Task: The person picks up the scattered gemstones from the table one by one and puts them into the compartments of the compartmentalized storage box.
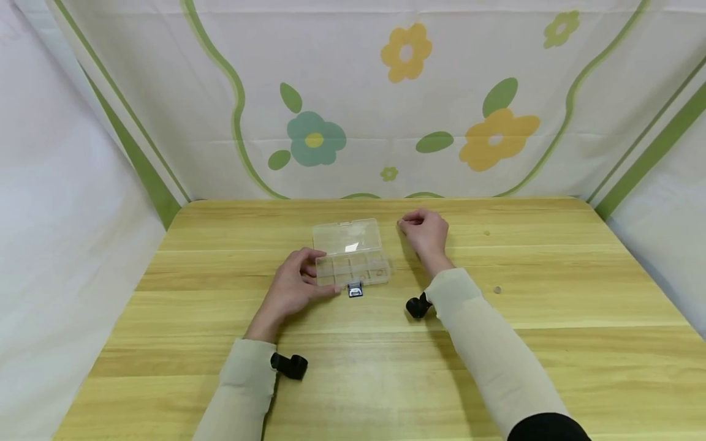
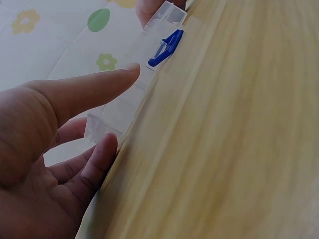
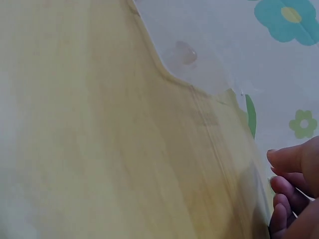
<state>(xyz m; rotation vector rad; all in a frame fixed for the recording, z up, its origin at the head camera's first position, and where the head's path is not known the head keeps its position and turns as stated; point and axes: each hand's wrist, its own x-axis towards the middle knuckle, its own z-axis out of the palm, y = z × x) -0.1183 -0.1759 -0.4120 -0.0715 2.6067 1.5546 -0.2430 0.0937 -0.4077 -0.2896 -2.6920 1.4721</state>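
A clear plastic compartment box point(image 1: 353, 267) lies on the table with its lid point(image 1: 347, 236) folded back. Its blue latch point(image 2: 167, 48) hangs at the front edge. A small ring-like item point(image 1: 379, 273) is visible in a right-hand compartment. My left hand point(image 1: 292, 282) holds the box at its left end, thumb along the front and fingers at the side. Right of the lid, my right hand point(image 1: 423, 236) is low over the table, apart from the box. Its fingers are bent, thumb and index tips close together; whether something tiny is between them I cannot tell.
Two tiny items lie on the wooden table point(image 1: 342, 380) to the right: a pale one point(image 1: 487, 233) farther back and a round greyish one point(image 1: 497, 290) nearer. A white flowered cloth point(image 1: 353, 165) hangs behind the table's back edge.
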